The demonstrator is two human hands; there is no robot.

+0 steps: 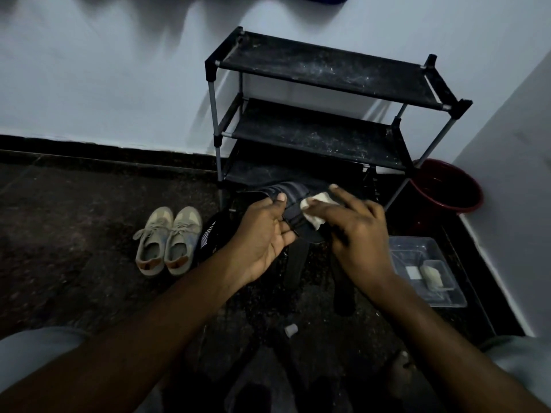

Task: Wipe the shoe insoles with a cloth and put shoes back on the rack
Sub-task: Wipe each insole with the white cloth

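My left hand [262,234] holds a dark insole [293,195] from below, thumb pinching its near edge. A white cloth [313,208] lies on the insole under my right hand [354,228], whose fingers press it down. Both hands are just in front of the black three-shelf shoe rack [325,132], whose shelves carry no shoes. A pair of beige sneakers [168,239] stands on the dark floor to the left. A black shoe [210,236] lies partly hidden behind my left wrist. Dark strips, possibly other insoles [295,263], lie on the floor below my hands.
A clear plastic tray [429,272] with a pale sponge-like block sits on the floor at the right. A red bucket [447,186] stands in the corner beside the rack. A small grey cap [290,329] lies on the floor. White walls close in behind and right.
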